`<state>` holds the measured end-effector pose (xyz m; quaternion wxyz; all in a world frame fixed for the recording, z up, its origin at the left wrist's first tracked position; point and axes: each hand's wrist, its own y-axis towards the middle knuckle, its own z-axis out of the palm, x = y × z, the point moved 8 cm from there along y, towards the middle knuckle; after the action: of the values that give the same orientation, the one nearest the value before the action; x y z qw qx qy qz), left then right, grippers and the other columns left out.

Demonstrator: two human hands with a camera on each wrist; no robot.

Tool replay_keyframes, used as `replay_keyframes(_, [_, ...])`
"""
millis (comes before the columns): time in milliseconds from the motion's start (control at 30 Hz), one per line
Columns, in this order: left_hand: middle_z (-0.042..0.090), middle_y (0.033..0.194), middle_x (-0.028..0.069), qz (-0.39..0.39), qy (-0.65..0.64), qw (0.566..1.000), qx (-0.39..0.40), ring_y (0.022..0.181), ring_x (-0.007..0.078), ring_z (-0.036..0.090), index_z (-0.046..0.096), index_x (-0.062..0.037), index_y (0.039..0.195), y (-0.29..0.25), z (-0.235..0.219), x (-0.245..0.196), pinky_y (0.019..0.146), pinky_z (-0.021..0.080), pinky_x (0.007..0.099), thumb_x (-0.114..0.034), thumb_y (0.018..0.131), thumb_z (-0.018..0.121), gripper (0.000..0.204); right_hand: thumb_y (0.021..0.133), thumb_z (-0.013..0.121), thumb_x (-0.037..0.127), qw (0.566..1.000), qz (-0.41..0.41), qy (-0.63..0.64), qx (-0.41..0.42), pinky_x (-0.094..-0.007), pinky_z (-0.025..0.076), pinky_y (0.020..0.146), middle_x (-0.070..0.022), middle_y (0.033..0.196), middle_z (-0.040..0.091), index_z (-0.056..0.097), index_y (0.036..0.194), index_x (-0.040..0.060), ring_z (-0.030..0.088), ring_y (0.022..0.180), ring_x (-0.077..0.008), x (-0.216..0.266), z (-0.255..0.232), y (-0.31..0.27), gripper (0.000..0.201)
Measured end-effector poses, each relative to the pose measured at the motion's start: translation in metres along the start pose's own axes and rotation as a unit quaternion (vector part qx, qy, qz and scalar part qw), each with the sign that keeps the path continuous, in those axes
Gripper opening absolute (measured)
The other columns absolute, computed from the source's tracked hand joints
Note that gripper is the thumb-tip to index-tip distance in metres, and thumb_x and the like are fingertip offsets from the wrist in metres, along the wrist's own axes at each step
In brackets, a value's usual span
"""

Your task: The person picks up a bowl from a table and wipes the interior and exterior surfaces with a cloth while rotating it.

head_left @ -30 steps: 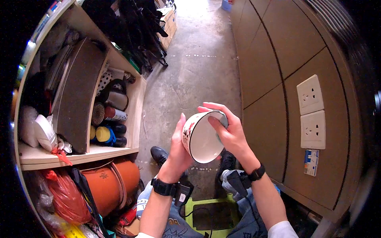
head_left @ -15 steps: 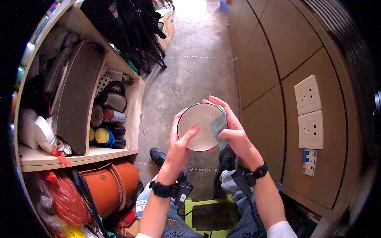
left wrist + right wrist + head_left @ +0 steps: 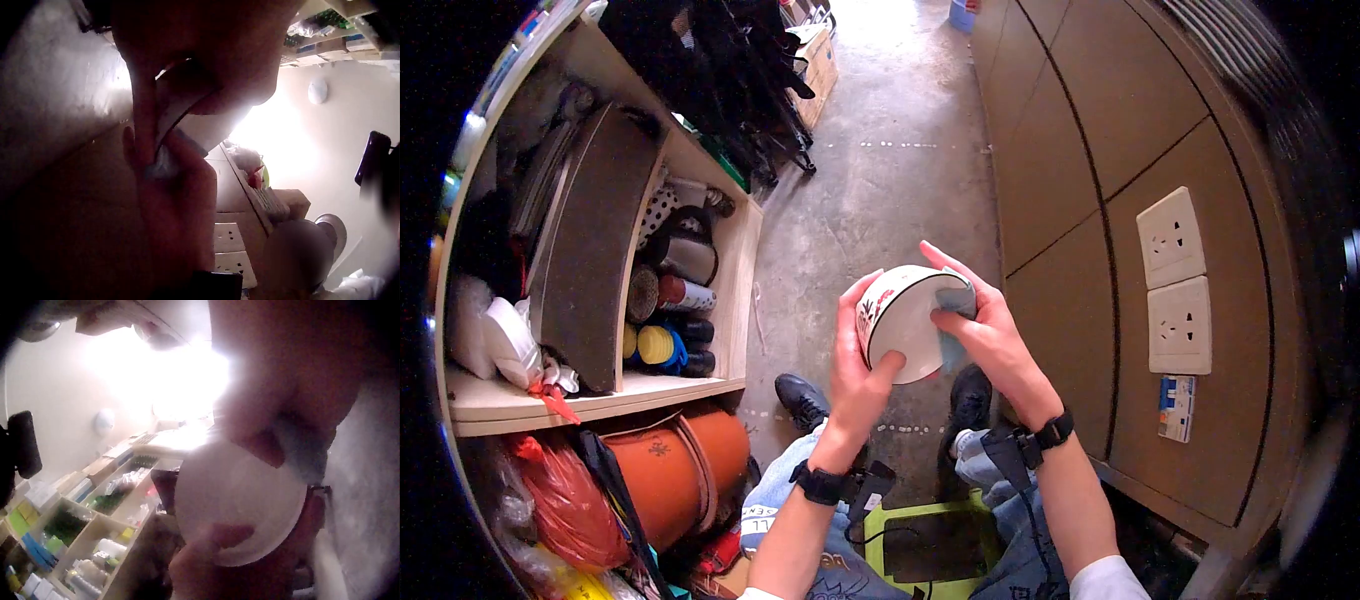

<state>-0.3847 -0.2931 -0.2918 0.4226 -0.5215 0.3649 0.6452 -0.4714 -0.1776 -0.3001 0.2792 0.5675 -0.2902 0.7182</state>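
Note:
A white bowl point(image 3: 908, 335) with a dark rim and red and black decoration outside is held in the air between both hands, its mouth tilted toward the right. My left hand point(image 3: 858, 350) grips its left side, thumb inside the bowl and fingers round the outer wall. On the other side, my right hand point(image 3: 990, 335) pinches a blue-green cloth point(image 3: 956, 300) over the rim, its thumb pressing the cloth to the inner wall. The right wrist view looks into the pale bowl point(image 3: 237, 500), with the left thumb point(image 3: 234, 534) lying inside it.
Left stands a wooden shelf point(image 3: 690, 385) with bottles and bags, an orange cylindrical container point(image 3: 655, 470) below. A brown cabinet wall point(image 3: 1060, 270) with white sockets point(image 3: 1175, 325) runs along the right. Beneath my hands are a green stool point(image 3: 890, 520) and two black shoes point(image 3: 802, 400).
The bowl turned to face up toward me half a second ago and now tilts right again, showing its decorated outside. My left thumb has moved inside the bowl; the cloth stays in my right hand.

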Motion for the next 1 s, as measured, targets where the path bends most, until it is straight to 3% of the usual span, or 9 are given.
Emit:
replay_keyframes(167, [0.049, 0.132, 0.0116, -0.011, 0.007, 0.999, -0.036, 0.127, 0.0244, 0.047, 0.037, -0.0073, 0.141, 0.0, 0.001, 0.003, 0.109, 0.039, 0.0373, 0.0, 0.065, 0.052, 0.077, 0.086, 0.059, -0.002, 0.982, -0.093, -0.088, -0.139, -0.0342, 0.036, 0.11, -0.019, 0.139, 0.054, 0.048, 0.138, 0.0045, 0.049, 0.133, -0.0267, -0.026, -0.018, 0.001, 0.054])
replay_keyframes(233, [0.049, 0.132, 0.0117, -0.023, -0.017, 0.998, -0.054, 0.127, 0.0246, 0.047, 0.038, -0.0072, 0.14, 0.001, -0.006, 0.015, 0.11, 0.038, 0.0374, 0.0, 0.065, 0.051, 0.077, 0.091, 0.061, 0.005, 0.912, -0.172, -0.309, -0.208, -0.0369, 0.045, 0.1, -0.0226, 0.126, 0.062, 0.052, 0.126, 0.0025, 0.059, 0.121, -0.0328, -0.013, -0.017, -0.004, 0.037])
replay_keyframes(333, [0.049, 0.132, 0.0121, -0.047, -0.049, 0.994, -0.083, 0.128, 0.0254, 0.046, 0.039, -0.0066, 0.139, 0.001, -0.011, 0.02, 0.112, 0.035, 0.0377, 0.0, 0.063, 0.051, 0.077, 0.093, 0.063, 0.011, 0.963, -0.045, -0.235, -0.128, -0.0396, 0.052, 0.088, -0.0239, 0.112, 0.067, 0.052, 0.123, 0.0015, 0.066, 0.107, -0.0358, -0.001, -0.008, -0.003, 0.034])
replay_keyframes(433, [0.049, 0.131, 0.0125, -0.036, -0.034, 0.995, -0.082, 0.129, 0.0253, 0.046, 0.039, -0.0059, 0.139, 0.002, -0.01, 0.013, 0.112, 0.034, 0.0369, 0.001, 0.064, 0.05, 0.076, 0.095, 0.063, 0.016, 0.958, -0.084, -0.226, -0.158, -0.041, 0.054, 0.078, -0.0223, 0.101, 0.069, 0.052, 0.124, 0.0016, 0.07, 0.096, -0.0351, -0.006, -0.008, -0.003, 0.034])
replay_keyframes(667, [0.047, 0.133, 0.0147, 0.082, 0.126, 0.986, -0.072, 0.129, 0.0265, 0.046, 0.037, -0.0038, 0.139, -0.003, 0.004, -0.008, 0.112, 0.033, 0.0372, 0.007, 0.068, 0.048, 0.073, 0.098, 0.06, 0.023, 0.955, -0.103, -0.157, -0.228, -0.0375, 0.053, 0.081, -0.0163, 0.099, 0.07, 0.053, 0.124, 0.0034, 0.069, 0.094, -0.0244, -0.028, -0.011, -0.004, 0.034])
replay_keyframes(767, [0.046, 0.135, 0.0119, 0.063, 0.134, 0.986, -0.078, 0.131, 0.0267, 0.042, 0.038, -0.005, 0.14, -0.002, 0.0, -0.007, 0.115, 0.028, 0.0386, 0.001, 0.066, 0.051, 0.075, 0.095, 0.061, 0.018, 0.978, -0.038, -0.112, -0.173, -0.0351, 0.051, 0.088, -0.0133, 0.119, 0.065, 0.047, 0.133, 0.0048, 0.06, 0.112, -0.0197, -0.039, -0.016, 0.001, 0.043])
replay_keyframes(833, [0.049, 0.13, 0.0138, 0.027, 0.067, 0.992, -0.107, 0.127, 0.0268, 0.047, 0.04, -0.0052, 0.138, 0.001, -0.014, 0.004, 0.111, 0.034, 0.0357, 0.005, 0.067, 0.047, 0.072, 0.088, 0.064, 0.01, 0.999, -0.011, 0.03, 0.016, -0.0337, 0.046, 0.099, -0.011, 0.144, 0.045, 0.033, 0.147, 0.007, 0.043, 0.133, -0.0185, -0.035, 0.001, 0.004, 0.067])
replay_keyframes(933, [0.05, 0.129, 0.0124, -0.078, -0.034, 0.986, -0.14, 0.126, 0.0258, 0.047, 0.043, -0.006, 0.135, 0.0, -0.032, 0.032, 0.109, 0.036, 0.0346, 0.0, 0.067, 0.047, 0.069, 0.079, 0.065, 0.001, 0.991, -0.007, 0.061, 0.118, -0.0341, 0.041, 0.108, -0.0078, 0.156, 0.025, 0.014, 0.155, 0.0077, 0.027, 0.142, -0.019, -0.019, 0.011, -0.002, 0.092])
replay_keyframes(1000, [0.051, 0.129, 0.0114, -0.082, -0.03, 0.986, -0.143, 0.126, 0.0247, 0.047, 0.046, -0.0062, 0.133, 0.001, -0.032, 0.026, 0.109, 0.036, 0.0349, -0.004, 0.067, 0.047, 0.066, 0.081, 0.066, -0.001, 0.99, -0.003, 0.077, 0.116, -0.0378, 0.044, 0.106, -0.0078, 0.155, 0.027, 0.012, 0.156, 0.0085, 0.031, 0.14, -0.0199, -0.015, 0.016, -0.005, 0.093])
